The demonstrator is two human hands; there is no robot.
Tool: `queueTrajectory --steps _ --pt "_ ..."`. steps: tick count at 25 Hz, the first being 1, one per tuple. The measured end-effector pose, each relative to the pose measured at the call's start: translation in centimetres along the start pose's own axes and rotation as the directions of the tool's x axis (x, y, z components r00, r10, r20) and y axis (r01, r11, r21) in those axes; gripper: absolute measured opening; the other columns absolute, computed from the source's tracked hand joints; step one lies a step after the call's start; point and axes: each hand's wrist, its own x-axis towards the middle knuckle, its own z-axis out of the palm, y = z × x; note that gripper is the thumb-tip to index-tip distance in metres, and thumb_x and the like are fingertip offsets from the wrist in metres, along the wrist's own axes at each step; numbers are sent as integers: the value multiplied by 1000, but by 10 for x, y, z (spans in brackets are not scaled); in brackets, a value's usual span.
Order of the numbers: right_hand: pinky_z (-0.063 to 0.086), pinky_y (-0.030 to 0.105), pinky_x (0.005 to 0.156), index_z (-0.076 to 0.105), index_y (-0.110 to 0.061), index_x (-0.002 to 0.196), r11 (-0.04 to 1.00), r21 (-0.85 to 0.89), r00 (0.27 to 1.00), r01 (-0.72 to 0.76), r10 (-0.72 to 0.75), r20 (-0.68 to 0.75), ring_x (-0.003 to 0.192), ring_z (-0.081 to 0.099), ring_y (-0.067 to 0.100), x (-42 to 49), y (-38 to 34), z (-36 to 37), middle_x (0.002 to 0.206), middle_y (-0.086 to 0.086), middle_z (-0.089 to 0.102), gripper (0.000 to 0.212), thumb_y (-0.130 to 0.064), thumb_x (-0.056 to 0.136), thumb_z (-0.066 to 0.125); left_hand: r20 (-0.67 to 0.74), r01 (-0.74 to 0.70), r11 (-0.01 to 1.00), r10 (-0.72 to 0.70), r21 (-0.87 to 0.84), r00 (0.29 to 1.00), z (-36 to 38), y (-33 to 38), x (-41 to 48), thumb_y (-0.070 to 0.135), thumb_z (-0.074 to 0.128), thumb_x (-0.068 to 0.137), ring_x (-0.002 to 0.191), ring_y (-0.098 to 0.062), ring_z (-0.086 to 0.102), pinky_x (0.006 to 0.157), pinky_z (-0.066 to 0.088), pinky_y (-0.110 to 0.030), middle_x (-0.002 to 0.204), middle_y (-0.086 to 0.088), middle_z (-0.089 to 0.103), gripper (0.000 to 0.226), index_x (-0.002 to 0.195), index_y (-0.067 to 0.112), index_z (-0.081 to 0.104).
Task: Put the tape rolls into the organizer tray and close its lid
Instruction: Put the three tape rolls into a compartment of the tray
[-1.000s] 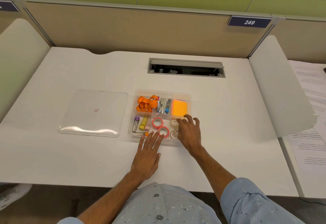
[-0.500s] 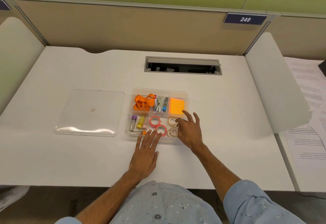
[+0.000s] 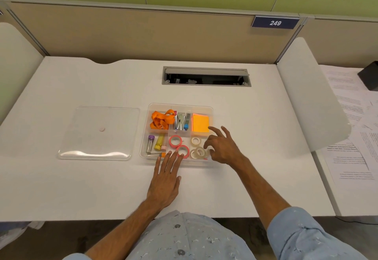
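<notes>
Since the earlier frame my right hand (image 3: 222, 149) has lifted off the tape compartment and drawn back to the tray's right edge, fingers spread and holding nothing. My left hand (image 3: 164, 180) lies flat on the desk (image 3: 81, 188), fingers together, their tips hiding part of the organizer tray (image 3: 180, 105)'s near wall and the edge of one pink roll. I count two pink tape rolls (image 3: 175, 141) in the middle front compartment and three clear tape rolls (image 3: 196, 141) in the right front one; the right hand may hide more there. Two clear rolls overlap and are hard to separate. The clear lid (image 3: 98, 132) lies flat on the desk, just left of the tray, off it.
</notes>
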Motion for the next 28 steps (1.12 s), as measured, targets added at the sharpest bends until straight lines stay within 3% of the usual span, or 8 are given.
queueTrajectory --steps 6,12,15,17,21,25,28 --pt "1 57 136 75 -29 120 1000 -8 998 -6 7 63 166 18 18 4 -1 -3 145 -7 65 33 -26 87 75 1 4 1000 -4 -1 1000 0 0 0 42 53 106 164 -32 18 131 21 -63 177 -9 23 72 168 21 23" --pt "10 54 135 78 -28 114 999 -12 999 -29 30 39 161 28 18 7 -4 -2 139 -4 66 20 -26 95 74 7 14 1000 -14 3 1000 1 0 1 43 47 108 166 -29 10 134 14 -61 179 -6 15 73 169 23 15" --pt "23 50 129 79 -31 117 999 36 999 -23 24 -46 153 39 17 9 -1 -8 129 -7 70 21 -29 97 70 -7 8 1000 -8 -4 1000 2 1 1 42 48 107 166 -30 13 133 18 -62 178 -8 18 72 169 22 17" --pt "38 43 114 78 -29 121 995 88 990 -42 54 -131 136 53 19 11 -6 -13 121 -6 73 24 -32 100 66 -5 9 1000 -9 -12 1000 1 1 1 42 49 107 166 -30 13 132 18 -62 178 -8 18 72 169 22 18" --pt "57 40 92 72 -14 122 917 330 935 -225 298 -192 107 69 27 21 -27 -11 116 5 76 23 -21 101 64 -4 14 1000 -14 -15 1000 1 1 1 41 50 107 166 -30 13 133 16 -62 178 -8 18 73 169 22 17" --pt "58 40 79 70 -5 102 762 524 840 -382 522 -147 90 71 34 32 -46 0 99 14 77 11 -12 97 63 1 17 1000 -17 -20 1000 1 2 1 41 52 106 165 -31 17 132 20 -63 177 -8 21 73 169 21 20" --pt "59 41 78 72 -2 104 714 561 809 -418 574 -129 90 71 36 35 -54 6 100 17 78 15 -11 100 59 -3 12 1000 -12 -27 1000 1 1 2 41 54 105 164 -32 19 132 21 -63 177 -9 23 73 168 22 23"
